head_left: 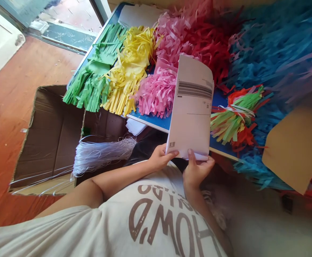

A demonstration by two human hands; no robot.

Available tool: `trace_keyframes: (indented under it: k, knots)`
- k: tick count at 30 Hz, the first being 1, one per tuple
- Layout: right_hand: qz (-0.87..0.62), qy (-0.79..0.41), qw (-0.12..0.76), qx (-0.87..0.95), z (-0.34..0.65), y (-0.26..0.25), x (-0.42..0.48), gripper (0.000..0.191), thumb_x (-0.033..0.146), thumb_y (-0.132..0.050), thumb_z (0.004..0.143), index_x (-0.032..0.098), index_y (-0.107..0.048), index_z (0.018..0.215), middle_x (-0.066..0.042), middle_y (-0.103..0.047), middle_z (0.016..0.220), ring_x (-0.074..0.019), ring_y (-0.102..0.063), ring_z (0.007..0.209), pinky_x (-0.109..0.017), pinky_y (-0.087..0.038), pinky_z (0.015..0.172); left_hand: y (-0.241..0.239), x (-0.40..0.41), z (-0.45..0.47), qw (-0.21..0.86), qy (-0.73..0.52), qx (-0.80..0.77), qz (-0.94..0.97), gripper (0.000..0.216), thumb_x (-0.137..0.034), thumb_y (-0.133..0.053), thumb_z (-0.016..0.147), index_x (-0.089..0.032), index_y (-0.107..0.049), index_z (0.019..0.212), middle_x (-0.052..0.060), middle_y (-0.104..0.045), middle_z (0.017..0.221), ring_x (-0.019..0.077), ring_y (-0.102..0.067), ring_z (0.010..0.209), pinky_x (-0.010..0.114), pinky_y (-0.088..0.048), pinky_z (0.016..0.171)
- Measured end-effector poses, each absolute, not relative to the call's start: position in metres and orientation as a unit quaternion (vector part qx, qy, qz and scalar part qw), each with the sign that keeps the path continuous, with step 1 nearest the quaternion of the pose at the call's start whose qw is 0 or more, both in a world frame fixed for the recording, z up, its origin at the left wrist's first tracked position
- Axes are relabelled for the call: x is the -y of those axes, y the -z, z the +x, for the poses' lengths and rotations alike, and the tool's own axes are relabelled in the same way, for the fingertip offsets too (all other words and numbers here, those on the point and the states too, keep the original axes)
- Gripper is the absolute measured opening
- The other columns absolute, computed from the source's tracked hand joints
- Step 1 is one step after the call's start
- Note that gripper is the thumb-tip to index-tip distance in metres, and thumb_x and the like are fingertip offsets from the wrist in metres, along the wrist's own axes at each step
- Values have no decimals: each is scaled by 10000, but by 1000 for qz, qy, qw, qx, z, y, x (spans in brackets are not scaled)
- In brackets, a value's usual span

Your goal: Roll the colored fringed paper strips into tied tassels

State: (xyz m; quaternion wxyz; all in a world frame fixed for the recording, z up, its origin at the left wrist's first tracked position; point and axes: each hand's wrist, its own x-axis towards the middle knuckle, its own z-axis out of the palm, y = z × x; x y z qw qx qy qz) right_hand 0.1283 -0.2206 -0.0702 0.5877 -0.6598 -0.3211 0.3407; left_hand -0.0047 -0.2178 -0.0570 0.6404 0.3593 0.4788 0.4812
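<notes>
Both my hands hold a white printed sheet of paper (192, 107) by its lower edge, in front of my shirt. It stands up from my fingers, curls at the top right and bears dark printed lines; it may be folded or several sheets. My left hand (161, 157) pinches the lower left corner with the thumb on top. At the lower right, my right hand (197, 167) grips the edge, thumb on the face. Right of the paper lies a bundle of mixed-colour tissue fringe (235, 116) tied with white string.
Green (99, 71), yellow (131, 64), pink (158, 85), red (212, 46) and blue (273, 46) tissue fringes cover the blue table. A cardboard piece (295, 150) lies at right. White strings (102, 155) hang over an open cardboard box (51, 132) at left.
</notes>
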Motion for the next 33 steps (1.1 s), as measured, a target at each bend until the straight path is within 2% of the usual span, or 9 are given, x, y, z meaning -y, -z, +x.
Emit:
trace_keyframes:
  k: [6, 9, 11, 12, 14, 16, 23, 29, 33]
  knots:
    - [-644, -277, 606, 376, 131, 62, 223, 546, 471, -814, 695, 243, -379, 933, -32, -572, 963, -183, -654, 891, -359, -588, 785, 44, 222, -2, 617, -473, -513, 365, 430, -403, -861, 645, -103, -712, 915, 84, -751, 880, 200, -684, 795, 288, -545, 755]
    - [-611, -312, 601, 409, 141, 46, 230, 575, 438, -764, 763, 234, -380, 1140, -54, -613, 989, -180, -672, 781, -328, -588, 634, 39, 224, -9, 609, -502, -517, 332, 372, -394, -853, 661, -107, -702, 841, 62, -741, 825, 183, -678, 760, 283, -549, 738]
    - [-606, -357, 573, 422, 148, 36, 236, 622, 450, -715, 807, 200, -377, 1265, -64, -663, 928, -175, -664, 650, -311, -564, 549, 35, 224, -16, 633, -507, -499, 306, 367, -372, -857, 662, -113, -710, 876, 60, -747, 857, 188, -687, 787, 298, -559, 767]
    - [-611, -371, 555, 425, 152, 32, 239, 603, 466, -703, 814, 172, -422, 1260, -64, -681, 873, -171, -652, 596, -305, -551, 529, 33, 224, -20, 646, -506, -489, 296, 371, -358, -861, 660, -115, -717, 900, 61, -751, 878, 191, -691, 802, 306, -563, 782]
    - [-632, -376, 523, 431, 156, 27, 243, 503, 497, -696, 809, 138, -548, 1128, -61, -695, 781, -165, -635, 542, -289, -532, 516, 29, 225, -27, 660, -508, -476, 284, 366, -334, -866, 654, -116, -729, 915, 63, -757, 901, 195, -696, 820, 317, -567, 802]
    - [-650, -362, 507, 436, 155, 24, 246, 420, 489, -698, 811, 135, -599, 1016, -52, -697, 738, -154, -628, 531, -272, -521, 517, 26, 226, -31, 658, -511, -475, 283, 346, -314, -871, 645, -116, -740, 898, 66, -761, 908, 200, -698, 829, 326, -566, 815]
    - [-588, -240, 631, 446, 132, 24, 251, 391, 380, -724, 820, 165, -559, 1102, -98, -706, 951, -205, -713, 845, -335, -598, 713, 30, 234, -24, 656, -540, -470, 240, 317, -302, -877, 628, -134, -763, 873, 75, -766, 929, 221, -698, 891, 360, -562, 875]
    - [-628, -136, 614, 458, 129, 34, 257, 245, 364, -739, 815, 171, -668, 947, -93, -721, 892, -224, -716, 800, -350, -610, 681, 28, 236, -17, 658, -554, -462, 216, 358, -280, -877, 625, -159, -754, 938, 71, -756, 1008, 212, -679, 978, 374, -530, 965]
    - [-609, -141, 634, 456, 133, 29, 256, 175, 315, -745, 811, 186, -663, 896, -71, -731, 875, -203, -712, 779, -323, -591, 664, 31, 239, -13, 649, -550, -470, 234, 351, -285, -867, 638, -154, -753, 943, 73, -754, 1013, 221, -677, 975, 378, -534, 951]
